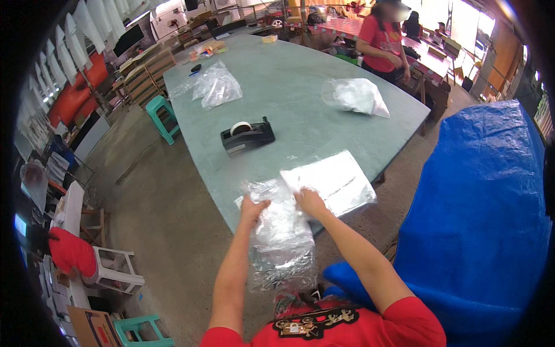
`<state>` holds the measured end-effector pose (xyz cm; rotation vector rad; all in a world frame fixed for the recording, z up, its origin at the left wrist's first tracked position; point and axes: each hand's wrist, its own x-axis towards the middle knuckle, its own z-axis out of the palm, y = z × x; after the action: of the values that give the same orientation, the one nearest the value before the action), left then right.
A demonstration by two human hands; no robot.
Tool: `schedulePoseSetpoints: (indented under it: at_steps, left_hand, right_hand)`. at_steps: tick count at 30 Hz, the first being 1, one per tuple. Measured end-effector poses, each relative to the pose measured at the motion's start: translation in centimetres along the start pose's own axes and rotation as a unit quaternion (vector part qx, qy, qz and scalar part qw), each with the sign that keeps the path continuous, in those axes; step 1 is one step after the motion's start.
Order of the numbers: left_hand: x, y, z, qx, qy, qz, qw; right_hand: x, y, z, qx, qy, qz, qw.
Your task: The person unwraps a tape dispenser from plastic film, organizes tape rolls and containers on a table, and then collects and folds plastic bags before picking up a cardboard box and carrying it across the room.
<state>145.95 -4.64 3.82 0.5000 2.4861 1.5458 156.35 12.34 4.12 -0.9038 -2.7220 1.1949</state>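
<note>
At the table's near edge lies a clear plastic bag, crinkled and shiny, its lower end hanging over the edge. My left hand is closed on the bag's left side, its thumb across the plastic. My right hand is closed at the bag's upper right, where it meets a flat white packet in clear wrap. Its fingertips are partly hidden, so how much plastic they pinch is hard to see. Beyond my hands stands a black tape dispenser with a roll of tape.
The green table also bears a bundle of clear bags and a bag with white contents. A blue tarp covers something at my right. A person in red stands across the table; another sits at the left.
</note>
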Motion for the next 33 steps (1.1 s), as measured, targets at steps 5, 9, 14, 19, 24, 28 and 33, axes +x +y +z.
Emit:
schedulePoseSetpoints:
  at_steps: [5,9,14,19,24,28,33]
  left_hand:
    - [1.0,1.8,-5.4,-0.181,-0.085,-0.062,0.978]
    - [3.4,3.5,-14.0,-0.371,-0.161,-0.032,0.914]
    - [6.5,2.9,-13.5,-0.33,-0.277,-0.029,0.902]
    - [9.6,2.1,-7.7,-0.312,-0.348,-0.065,0.882]
    - [10.6,4.3,-3.4,-0.297,-0.38,-0.042,0.875]
    - [9.5,4.9,3.1,-0.104,-0.488,-0.029,0.866]
    - [8.0,6.1,7.5,0.017,-0.652,-0.066,0.755]
  right_hand:
    - [0.3,-0.5,1.2,0.086,0.009,0.048,0.995]
    - [1.3,-2.0,-3.4,-0.009,-0.11,0.011,0.994]
    - [-1.2,-4.5,-5.4,0.017,0.056,-0.014,0.998]
    - [-4.1,-4.7,-4.1,-0.046,0.084,0.065,0.993]
    - [-6.1,-0.8,-1.9,-0.145,0.247,0.172,0.942]
    - [-7.0,1.8,1.1,-0.01,0.422,0.201,0.884]
    - [-7.4,2.7,-2.6,-0.006,0.352,0.097,0.931]
